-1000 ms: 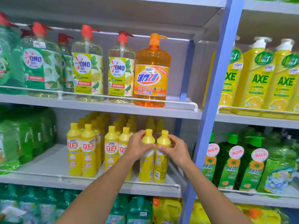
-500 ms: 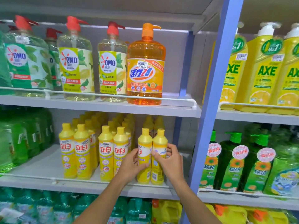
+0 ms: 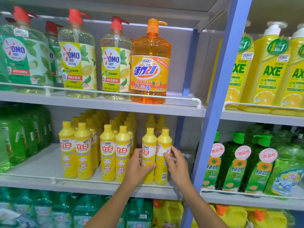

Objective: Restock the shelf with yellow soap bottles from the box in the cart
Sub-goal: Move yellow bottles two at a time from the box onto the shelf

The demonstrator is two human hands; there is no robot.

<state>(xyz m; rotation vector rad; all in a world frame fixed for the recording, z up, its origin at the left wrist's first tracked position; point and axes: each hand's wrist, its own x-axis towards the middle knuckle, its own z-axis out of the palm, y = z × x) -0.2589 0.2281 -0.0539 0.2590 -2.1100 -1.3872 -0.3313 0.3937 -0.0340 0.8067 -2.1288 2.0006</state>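
Observation:
Two yellow soap bottles stand side by side at the front right of the middle shelf (image 3: 49, 163). My left hand (image 3: 137, 167) grips the left bottle (image 3: 149, 145) around its lower body. My right hand (image 3: 176, 163) holds the right bottle (image 3: 164, 142) from the right, thumb across its label. Both bottles stand upright on the shelf. Rows of several more yellow soap bottles (image 3: 107, 152) fill the shelf to the left and behind. The box and the cart are out of view.
Large pump bottles, including an orange one (image 3: 150, 63), line the upper shelf. Green bottles (image 3: 14, 142) sit at the middle shelf's left. A blue upright post (image 3: 218, 96) stands just right of my hands, with yellow AXE bottles (image 3: 271, 71) and green bottles (image 3: 233, 162) beyond it.
Both hands slid from the bottles' caps down to their bodies. The two bottles now stand a little further forward on the shelf, and the view has moved closer.

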